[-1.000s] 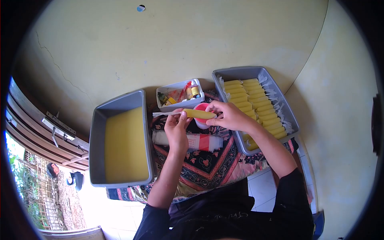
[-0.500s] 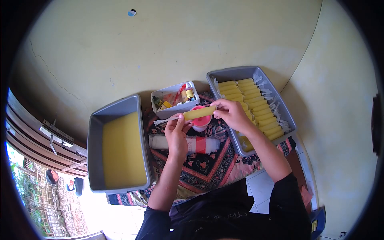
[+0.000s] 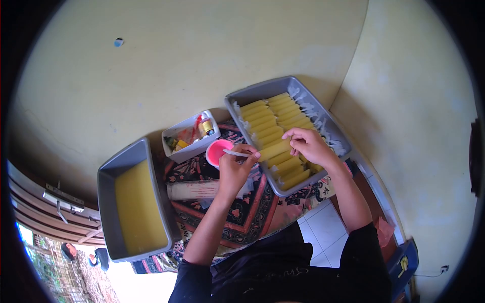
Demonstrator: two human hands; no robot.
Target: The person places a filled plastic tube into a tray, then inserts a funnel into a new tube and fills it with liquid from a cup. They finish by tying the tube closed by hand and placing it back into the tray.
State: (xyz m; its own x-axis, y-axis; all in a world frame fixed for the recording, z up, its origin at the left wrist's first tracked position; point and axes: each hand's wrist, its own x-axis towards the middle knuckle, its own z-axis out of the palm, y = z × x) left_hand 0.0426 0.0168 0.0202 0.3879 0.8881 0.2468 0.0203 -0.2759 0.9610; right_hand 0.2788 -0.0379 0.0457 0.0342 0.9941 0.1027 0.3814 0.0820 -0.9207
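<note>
Looking soft, squishy and easy to pop, the yellow bag point(image 3: 273, 151) is over the left edge of a gray tub point(image 3: 262, 90). The left hand point(image 3: 234, 170) pinches its twisted tail point(image 3: 234, 152), likely a good hold. The right hand point(image 3: 311, 147) bends by its other end; I cannot tell if it grips. More bags point(image 3: 265, 132) lie below.

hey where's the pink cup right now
In the head view, the pink cup sits left of centre, between the small white box and the left hand.
</note>
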